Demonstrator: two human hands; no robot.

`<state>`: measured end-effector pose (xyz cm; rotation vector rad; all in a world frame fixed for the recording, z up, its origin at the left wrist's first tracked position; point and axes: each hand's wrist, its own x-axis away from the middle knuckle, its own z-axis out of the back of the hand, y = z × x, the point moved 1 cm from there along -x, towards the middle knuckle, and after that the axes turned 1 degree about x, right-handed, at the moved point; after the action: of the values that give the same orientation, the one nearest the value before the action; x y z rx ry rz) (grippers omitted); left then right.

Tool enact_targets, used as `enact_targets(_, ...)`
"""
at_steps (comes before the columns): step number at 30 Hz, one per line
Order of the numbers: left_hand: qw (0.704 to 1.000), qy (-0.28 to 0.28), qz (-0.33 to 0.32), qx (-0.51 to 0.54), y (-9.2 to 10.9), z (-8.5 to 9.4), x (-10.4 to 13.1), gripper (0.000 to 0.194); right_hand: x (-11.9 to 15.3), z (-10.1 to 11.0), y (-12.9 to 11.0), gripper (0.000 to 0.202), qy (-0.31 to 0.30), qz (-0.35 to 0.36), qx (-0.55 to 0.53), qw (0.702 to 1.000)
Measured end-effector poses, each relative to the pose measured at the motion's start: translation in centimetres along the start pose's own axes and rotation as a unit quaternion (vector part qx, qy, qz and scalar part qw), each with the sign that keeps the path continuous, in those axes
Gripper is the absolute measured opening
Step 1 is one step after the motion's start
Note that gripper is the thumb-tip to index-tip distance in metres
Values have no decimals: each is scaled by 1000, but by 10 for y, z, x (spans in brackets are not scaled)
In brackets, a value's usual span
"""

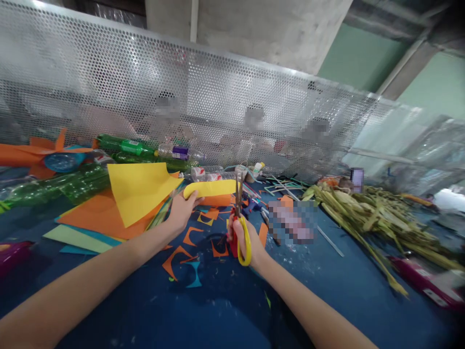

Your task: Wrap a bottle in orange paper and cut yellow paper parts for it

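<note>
My left hand pinches a curved strip of yellow paper by its left end. Scissors with red and yellow handles are gripped in my right hand, blades pointing up. Those blades stand at the strip's right end; whether they touch it I cannot tell. Left of my left hand, a larger yellow sheet rests over orange paper. Under my hands, orange scraps and a blue paper scrap lie on the blue table.
Green plastic bottles lie at the back left, beside an orange paper shape. Dried husks cover the right side, with a magenta container in front. A perforated metal panel runs along the back; blurred people show behind it.
</note>
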<state>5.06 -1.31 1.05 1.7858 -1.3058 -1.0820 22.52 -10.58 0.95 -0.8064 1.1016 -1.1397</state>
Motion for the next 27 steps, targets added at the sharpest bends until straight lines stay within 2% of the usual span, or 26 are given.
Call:
enact_targets(5,1000,1,1,0,-2,0,0,17,9,-12,-13,54,-70,-82,-110,988)
enact_targets(8,1000,3,-13,0,4,-1,-2,19,9,-17,-20,59,-94,-145,-176,969)
enact_targets(10,1000,1,-24,1,12,-4,-3,20,10,-18,-21,60,-100,-161,-192,963)
enact_targets(15,997,9,-51,52,37,-13,-3,23,15,-19,-17,58,-110,-156,-145,971)
enact_targets(19,996,15,-54,77,52,-18,-2,22,18,-18,-22,56,-107,-149,-119,976)
enact_targets(23,996,-6,-54,72,57,-24,6,23,19,-17,-25,55,-112,-140,-102,979)
enact_targets(25,997,-22,-46,56,57,-27,13,25,20,-17,-24,53,-112,-115,-81,984)
enact_targets(27,998,-34,-34,33,57,-31,20,25,20,-15,-23,51,-85,-67,-47,993)
